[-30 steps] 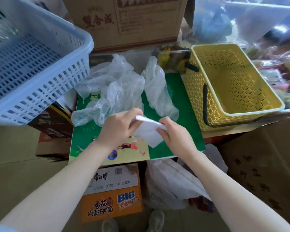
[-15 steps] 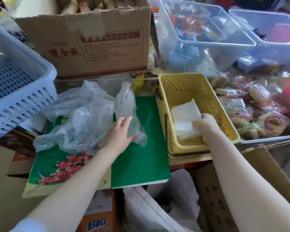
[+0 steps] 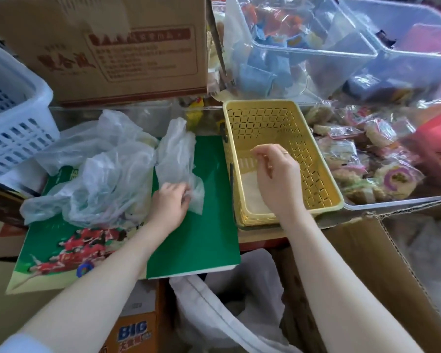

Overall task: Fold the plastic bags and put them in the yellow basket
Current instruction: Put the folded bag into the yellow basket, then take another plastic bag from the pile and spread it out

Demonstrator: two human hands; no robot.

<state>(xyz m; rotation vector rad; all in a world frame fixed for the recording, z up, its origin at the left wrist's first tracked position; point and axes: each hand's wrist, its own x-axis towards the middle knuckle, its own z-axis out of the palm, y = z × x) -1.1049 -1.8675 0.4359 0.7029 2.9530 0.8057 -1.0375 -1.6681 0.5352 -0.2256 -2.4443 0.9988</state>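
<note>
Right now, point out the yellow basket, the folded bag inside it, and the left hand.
yellow basket (image 3: 327, 183), head view, right wall.
folded bag (image 3: 250, 189), head view, its middle.
left hand (image 3: 169, 206), head view, back of hand.

A green printed board (image 3: 204, 238) serves as the work surface. A brown cardboard box (image 3: 112, 47) stands behind it, a blue slotted basket (image 3: 13, 128) at the left edge, 2 clear bins (image 3: 316, 54) of packets at the back right, wrapped snacks (image 3: 367, 159) beside them

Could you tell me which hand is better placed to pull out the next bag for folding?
Left. The left hand already grips a loose bag; the right hand hovers empty over the basket.
</note>
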